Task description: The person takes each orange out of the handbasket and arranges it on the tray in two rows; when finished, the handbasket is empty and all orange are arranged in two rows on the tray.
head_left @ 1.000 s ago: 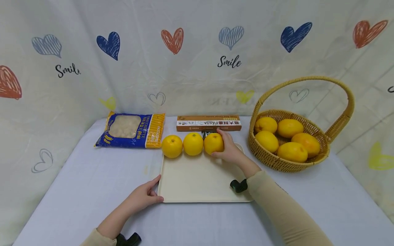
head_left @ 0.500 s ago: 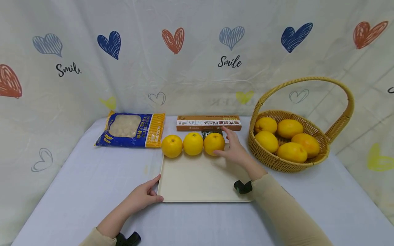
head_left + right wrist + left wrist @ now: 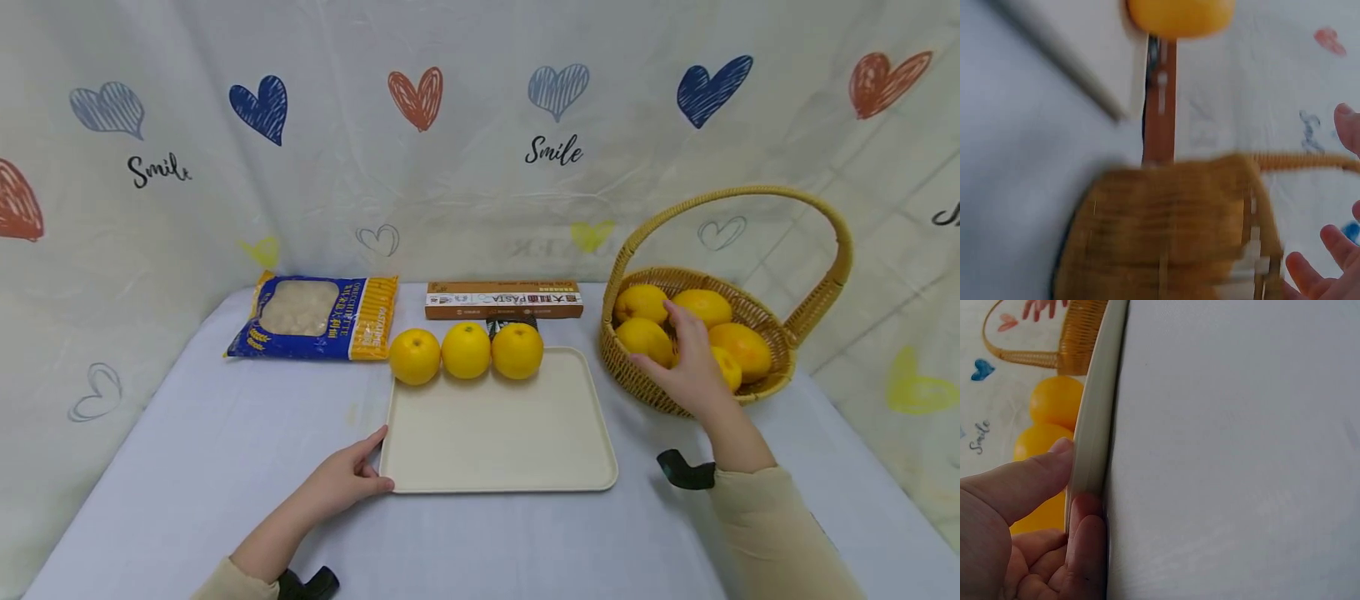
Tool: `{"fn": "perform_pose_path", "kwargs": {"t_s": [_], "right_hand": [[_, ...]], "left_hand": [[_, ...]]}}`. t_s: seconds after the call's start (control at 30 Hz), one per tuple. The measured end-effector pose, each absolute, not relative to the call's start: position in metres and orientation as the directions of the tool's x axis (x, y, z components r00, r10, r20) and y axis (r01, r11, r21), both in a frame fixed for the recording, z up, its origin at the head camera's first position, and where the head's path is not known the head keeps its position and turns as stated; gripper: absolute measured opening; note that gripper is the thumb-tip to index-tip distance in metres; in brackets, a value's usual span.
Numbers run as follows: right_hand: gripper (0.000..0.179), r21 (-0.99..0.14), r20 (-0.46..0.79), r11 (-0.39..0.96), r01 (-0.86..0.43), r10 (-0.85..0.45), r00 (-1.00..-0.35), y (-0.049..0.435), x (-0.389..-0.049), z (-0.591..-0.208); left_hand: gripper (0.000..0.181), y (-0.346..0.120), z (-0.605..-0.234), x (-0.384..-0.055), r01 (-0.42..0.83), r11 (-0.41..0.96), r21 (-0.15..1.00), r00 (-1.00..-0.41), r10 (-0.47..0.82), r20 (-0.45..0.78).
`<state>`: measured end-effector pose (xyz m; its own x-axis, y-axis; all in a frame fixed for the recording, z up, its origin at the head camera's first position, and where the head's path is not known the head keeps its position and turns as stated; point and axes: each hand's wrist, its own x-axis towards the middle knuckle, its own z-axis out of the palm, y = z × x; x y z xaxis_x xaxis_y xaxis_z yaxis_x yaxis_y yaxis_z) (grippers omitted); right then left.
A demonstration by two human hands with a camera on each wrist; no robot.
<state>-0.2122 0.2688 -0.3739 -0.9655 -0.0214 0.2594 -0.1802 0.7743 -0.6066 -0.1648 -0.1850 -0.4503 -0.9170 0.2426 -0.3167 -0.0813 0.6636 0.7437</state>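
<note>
1. Left hand (image 3: 347, 477) pinches the near-left edge of the cream tray (image 3: 502, 442), thumb on the rim and fingers against its outer side. A tug or lift on this one corner would probably tilt the tray and start its load rolling.
2. Blue-and-yellow bag (image 3: 311, 318): it lies on the desk (image 3: 487, 550) just beside the first fruit, so pushing the tray leftward might nudge one into the other.
3. Three yellow fruits (image 3: 467, 350) stand in a row along the tray's far side. Being round, with no visible divider, they could roll forward across the bare surface if jolted.
4. Brown pasta box (image 3: 504, 300), behind the row: it might be shoved if a fruit went over the back.
5. Right hand (image 3: 690, 369), thumb and fingers spread wide, is over the near-left part of the wicker basket (image 3: 630, 375). It grips nothing; contact with the five basket fruits (image 3: 645, 340) cannot be told. They lie close together, so a careless pinch might dislodge a neighbour, and a forearm catching the rim could drag the basket.
</note>
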Motion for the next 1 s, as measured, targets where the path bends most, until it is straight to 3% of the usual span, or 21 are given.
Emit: {"fn": "perform_pose_path", "kwargs": {"t_s": [0.17,0.63,1.0], "right_hand": [[0.089,-0.576,0.237,0.811,-0.105,0.043,-0.971,0.298,-0.200,-0.372],[0.082,-0.480,0.290,0.871,-0.105,0.044,-0.956,0.327,-0.195,-0.384],[0.074,-0.416,0.173,0.906,-0.084,-0.012,-0.985,0.340,-0.201,-0.383]], "left_hand": [[0.087,-0.186,-0.452,-0.166,-0.091,0.664,0.742,-0.917,0.236,-0.323],[0.088,-0.185,-0.452,-0.164,-0.103,0.667,0.738,-0.916,0.226,-0.332],[0.089,-0.185,-0.453,-0.165,-0.113,0.665,0.738,-0.915,0.219,-0.338]]}}
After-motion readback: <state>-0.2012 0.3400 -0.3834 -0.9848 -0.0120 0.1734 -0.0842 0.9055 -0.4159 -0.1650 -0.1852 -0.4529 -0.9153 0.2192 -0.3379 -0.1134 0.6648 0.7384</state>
